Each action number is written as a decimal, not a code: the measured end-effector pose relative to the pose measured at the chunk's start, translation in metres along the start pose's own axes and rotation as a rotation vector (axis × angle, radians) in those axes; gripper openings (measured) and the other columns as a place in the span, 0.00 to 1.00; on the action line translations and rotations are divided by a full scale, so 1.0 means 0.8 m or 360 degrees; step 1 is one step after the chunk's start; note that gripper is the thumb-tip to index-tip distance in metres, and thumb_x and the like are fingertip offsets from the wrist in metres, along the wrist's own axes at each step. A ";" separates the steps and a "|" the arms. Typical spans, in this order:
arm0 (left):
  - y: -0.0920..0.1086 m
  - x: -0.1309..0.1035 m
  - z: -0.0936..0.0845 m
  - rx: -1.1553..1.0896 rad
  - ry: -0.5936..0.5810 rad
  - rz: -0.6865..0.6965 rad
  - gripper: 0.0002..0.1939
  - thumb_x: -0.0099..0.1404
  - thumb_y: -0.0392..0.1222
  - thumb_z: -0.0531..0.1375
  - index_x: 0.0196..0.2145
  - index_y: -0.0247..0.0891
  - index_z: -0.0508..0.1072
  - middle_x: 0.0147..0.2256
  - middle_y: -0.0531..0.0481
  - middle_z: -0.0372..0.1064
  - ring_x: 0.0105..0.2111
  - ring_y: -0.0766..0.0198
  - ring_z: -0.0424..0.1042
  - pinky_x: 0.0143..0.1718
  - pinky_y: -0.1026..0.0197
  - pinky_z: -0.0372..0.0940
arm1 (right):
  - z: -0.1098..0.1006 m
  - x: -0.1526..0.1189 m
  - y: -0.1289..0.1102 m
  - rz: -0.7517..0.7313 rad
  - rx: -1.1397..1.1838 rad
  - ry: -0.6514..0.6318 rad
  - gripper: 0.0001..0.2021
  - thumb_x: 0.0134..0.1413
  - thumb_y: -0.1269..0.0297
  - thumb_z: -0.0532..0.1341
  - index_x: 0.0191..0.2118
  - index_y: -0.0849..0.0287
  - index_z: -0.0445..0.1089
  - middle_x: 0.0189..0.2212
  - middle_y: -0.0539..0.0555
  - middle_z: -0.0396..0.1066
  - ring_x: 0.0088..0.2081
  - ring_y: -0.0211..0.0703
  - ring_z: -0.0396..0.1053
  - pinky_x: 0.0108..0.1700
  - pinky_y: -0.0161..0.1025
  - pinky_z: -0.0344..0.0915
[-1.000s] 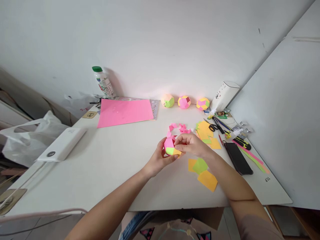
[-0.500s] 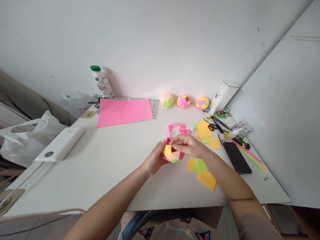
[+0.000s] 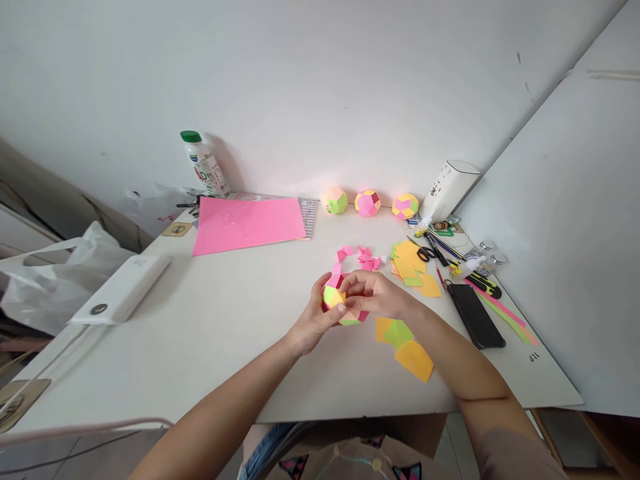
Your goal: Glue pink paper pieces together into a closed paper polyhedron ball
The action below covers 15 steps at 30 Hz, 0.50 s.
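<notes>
A many-sided folded paper ball (image 3: 334, 297) in yellow, green, pink and peach is held between both hands above the table's front half. My left hand (image 3: 313, 321) wraps its left side, the thumb lying across the near face. Bent fingers of my right hand (image 3: 379, 295) pinch at the ball's upper right; they hide part of it, so I cannot see what lies between the fingertips. Just beyond lie folded pink paper pieces (image 3: 369, 259). Orange and green paper squares (image 3: 414, 360) rest below my right wrist.
Three finished paper balls (image 3: 367, 203) line the wall. A pink sheet (image 3: 250, 223) lies back left by a bottle (image 3: 206, 167). At right are scissors (image 3: 426, 254), stacked paper squares (image 3: 407, 260), a black phone (image 3: 473, 313) and a glue bottle (image 3: 466, 268). A white power strip (image 3: 123, 290) sits left.
The ball has turned in my hands, and its dark red opening is now mostly covered. My left thumb has moved from the top edge down across the near face.
</notes>
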<state>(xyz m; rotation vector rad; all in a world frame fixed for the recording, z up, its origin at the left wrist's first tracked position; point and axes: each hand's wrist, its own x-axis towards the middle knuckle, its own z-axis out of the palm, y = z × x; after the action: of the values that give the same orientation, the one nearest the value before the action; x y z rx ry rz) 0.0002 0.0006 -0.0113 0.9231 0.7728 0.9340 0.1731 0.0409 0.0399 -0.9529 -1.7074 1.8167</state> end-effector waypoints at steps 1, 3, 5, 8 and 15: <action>0.000 0.000 0.000 -0.0024 -0.0010 -0.0017 0.50 0.54 0.53 0.67 0.63 0.50 0.38 0.60 0.38 0.57 0.55 0.50 0.65 0.51 0.45 0.64 | -0.001 0.000 0.000 -0.0017 0.0008 -0.0019 0.11 0.51 0.63 0.65 0.40 0.59 0.67 0.30 0.50 0.72 0.32 0.36 0.71 0.36 0.35 0.67; 0.000 0.000 0.001 -0.0038 -0.0024 -0.0027 0.52 0.52 0.48 0.70 0.62 0.51 0.39 0.59 0.39 0.58 0.55 0.51 0.65 0.52 0.46 0.63 | -0.003 -0.001 0.000 -0.0039 -0.0003 -0.0053 0.11 0.52 0.63 0.65 0.41 0.59 0.66 0.29 0.49 0.72 0.31 0.36 0.71 0.35 0.35 0.67; 0.001 0.000 0.003 -0.0016 -0.0020 -0.0026 0.50 0.50 0.46 0.70 0.61 0.51 0.42 0.58 0.40 0.60 0.53 0.52 0.66 0.52 0.46 0.64 | -0.005 -0.002 0.002 -0.0040 -0.0039 -0.0073 0.12 0.52 0.63 0.64 0.42 0.59 0.66 0.30 0.50 0.72 0.31 0.37 0.71 0.34 0.36 0.67; 0.003 0.000 0.005 0.0020 -0.0030 -0.0019 0.46 0.50 0.46 0.70 0.59 0.49 0.48 0.56 0.41 0.61 0.52 0.52 0.67 0.50 0.46 0.65 | -0.005 -0.004 0.002 -0.0042 -0.0150 -0.0064 0.12 0.52 0.62 0.63 0.42 0.59 0.65 0.29 0.49 0.71 0.31 0.37 0.71 0.33 0.35 0.66; 0.007 0.001 0.005 0.0103 0.0014 -0.0108 0.41 0.52 0.47 0.69 0.57 0.46 0.52 0.51 0.44 0.65 0.48 0.54 0.69 0.45 0.49 0.67 | -0.005 -0.016 -0.013 -0.0026 -0.0647 0.0116 0.09 0.56 0.62 0.59 0.42 0.56 0.65 0.26 0.48 0.73 0.31 0.39 0.70 0.33 0.36 0.65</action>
<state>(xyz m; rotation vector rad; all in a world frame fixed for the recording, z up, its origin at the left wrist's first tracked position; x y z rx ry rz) 0.0018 0.0021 -0.0046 0.9439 0.8408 0.8580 0.1829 0.0350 0.0523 -1.1423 -2.0740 1.4293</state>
